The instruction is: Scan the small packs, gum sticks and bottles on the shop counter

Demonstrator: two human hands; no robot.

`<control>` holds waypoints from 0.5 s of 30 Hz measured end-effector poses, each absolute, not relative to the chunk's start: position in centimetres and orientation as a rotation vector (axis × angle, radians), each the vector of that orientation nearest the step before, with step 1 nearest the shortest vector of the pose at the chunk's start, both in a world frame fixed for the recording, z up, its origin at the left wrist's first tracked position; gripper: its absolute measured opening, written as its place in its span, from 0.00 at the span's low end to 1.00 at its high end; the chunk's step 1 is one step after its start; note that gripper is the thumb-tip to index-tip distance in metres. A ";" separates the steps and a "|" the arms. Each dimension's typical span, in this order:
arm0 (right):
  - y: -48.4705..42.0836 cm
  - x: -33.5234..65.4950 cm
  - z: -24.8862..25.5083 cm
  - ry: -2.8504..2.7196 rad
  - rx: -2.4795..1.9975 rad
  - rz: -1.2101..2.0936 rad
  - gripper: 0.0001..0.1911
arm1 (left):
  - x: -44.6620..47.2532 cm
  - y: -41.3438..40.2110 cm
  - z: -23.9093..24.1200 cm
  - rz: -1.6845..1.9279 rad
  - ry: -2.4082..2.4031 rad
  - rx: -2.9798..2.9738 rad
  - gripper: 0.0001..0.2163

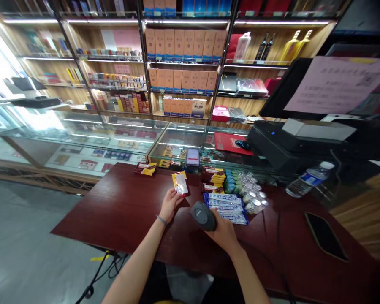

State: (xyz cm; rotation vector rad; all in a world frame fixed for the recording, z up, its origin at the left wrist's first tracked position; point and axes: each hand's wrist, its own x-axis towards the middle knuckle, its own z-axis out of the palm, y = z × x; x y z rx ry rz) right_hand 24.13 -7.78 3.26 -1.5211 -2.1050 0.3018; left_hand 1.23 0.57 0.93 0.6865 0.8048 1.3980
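Note:
My left hand point(170, 203) holds up a small red and yellow packet point(180, 184) over the dark red table point(120, 211). My right hand point(223, 232) grips a grey handheld barcode scanner point(203, 215), its head pointing toward the packet. Just beyond the scanner lie blue and white packets point(226, 207), red and yellow packets point(213, 177), green items point(230, 181) and clear wrapped items point(253, 196). A small stack of red and yellow packets point(145, 169) sits at the table's far left.
A dark phone point(325, 235) lies on the table at right, near a water bottle point(307, 179). A black register unit point(272, 145) and a monitor point(291, 88) stand on the glass counter point(114, 135). Shelves of boxes and bottles fill the back wall. Cables hang below the table.

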 end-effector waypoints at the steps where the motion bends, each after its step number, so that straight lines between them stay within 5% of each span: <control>1: -7.7 24.1 3.1 -2.100 -1.514 0.295 0.22 | 1.2 0.6 0.9 1.393 0.804 0.676 0.21; 8: -7.3 24.8 1.8 -1.991 -1.483 0.271 0.25 | -0.3 1.6 0.6 1.431 0.790 0.580 0.21; 15: -6.7 25.7 1.8 -1.842 -1.505 0.425 0.25 | -10.2 6.1 2.4 1.730 1.506 1.015 0.15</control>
